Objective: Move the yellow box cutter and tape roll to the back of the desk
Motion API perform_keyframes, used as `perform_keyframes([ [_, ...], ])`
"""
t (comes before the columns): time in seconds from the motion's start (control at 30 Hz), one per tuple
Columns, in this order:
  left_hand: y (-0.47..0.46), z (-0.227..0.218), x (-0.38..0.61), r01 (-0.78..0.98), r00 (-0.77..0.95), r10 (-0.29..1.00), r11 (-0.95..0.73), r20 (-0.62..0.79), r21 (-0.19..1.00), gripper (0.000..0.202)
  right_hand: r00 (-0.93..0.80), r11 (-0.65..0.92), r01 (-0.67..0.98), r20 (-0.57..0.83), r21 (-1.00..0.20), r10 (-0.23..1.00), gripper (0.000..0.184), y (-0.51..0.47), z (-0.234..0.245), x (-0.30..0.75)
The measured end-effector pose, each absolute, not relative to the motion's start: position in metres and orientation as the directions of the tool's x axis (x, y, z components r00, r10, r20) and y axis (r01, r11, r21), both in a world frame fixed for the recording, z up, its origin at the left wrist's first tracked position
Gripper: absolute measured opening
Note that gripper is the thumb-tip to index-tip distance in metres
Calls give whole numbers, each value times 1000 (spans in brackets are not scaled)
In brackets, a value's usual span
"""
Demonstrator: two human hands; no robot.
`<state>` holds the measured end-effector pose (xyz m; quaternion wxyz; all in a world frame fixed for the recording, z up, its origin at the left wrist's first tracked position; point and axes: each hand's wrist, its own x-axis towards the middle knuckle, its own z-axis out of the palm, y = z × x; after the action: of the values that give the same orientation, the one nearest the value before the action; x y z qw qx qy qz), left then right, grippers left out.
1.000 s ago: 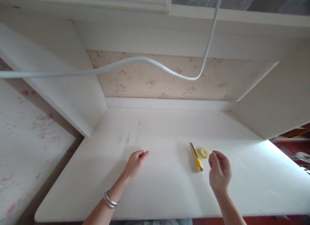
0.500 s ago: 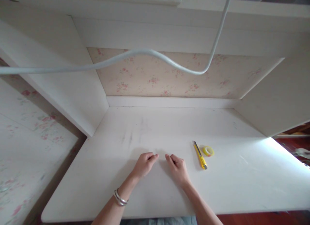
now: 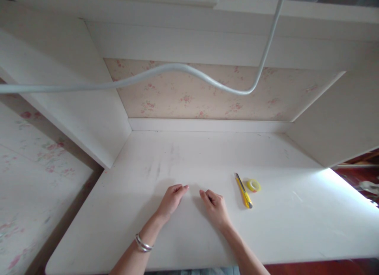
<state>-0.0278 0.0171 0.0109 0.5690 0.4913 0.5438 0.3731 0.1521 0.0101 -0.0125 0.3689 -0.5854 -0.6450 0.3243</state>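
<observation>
My left hand (image 3: 172, 198) rests on the white desk top (image 3: 189, 160), fingers loosely curled, nothing in it that I can see. My right hand (image 3: 215, 206) lies beside it, a little apart, fingertips on the surface and nothing visible in it. A silver bracelet (image 3: 143, 243) sits on my left wrist. To the right of my right hand lies a yellow utility knife (image 3: 243, 191), with a small yellow roll of tape (image 3: 254, 185) just beyond it.
White side panels close in the desk on the left (image 3: 68, 105) and right (image 3: 331, 117), with flowered wallpaper (image 3: 204, 97) at the back. A white cable (image 3: 177, 69) hangs across above the desk. A flowered surface (image 3: 32, 180) lies at the left.
My right hand moved left from beside the tape roll and knife to the middle of the desk, close to my left hand. The knife and tape stay where they were.
</observation>
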Motion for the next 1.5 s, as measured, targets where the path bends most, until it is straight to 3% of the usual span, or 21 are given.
perform_keyframes([
  [1.5,16,15,-25,125,109,966,222,-235,967,47,-50,107,510,95,-854,994,44,10,-13,152],
])
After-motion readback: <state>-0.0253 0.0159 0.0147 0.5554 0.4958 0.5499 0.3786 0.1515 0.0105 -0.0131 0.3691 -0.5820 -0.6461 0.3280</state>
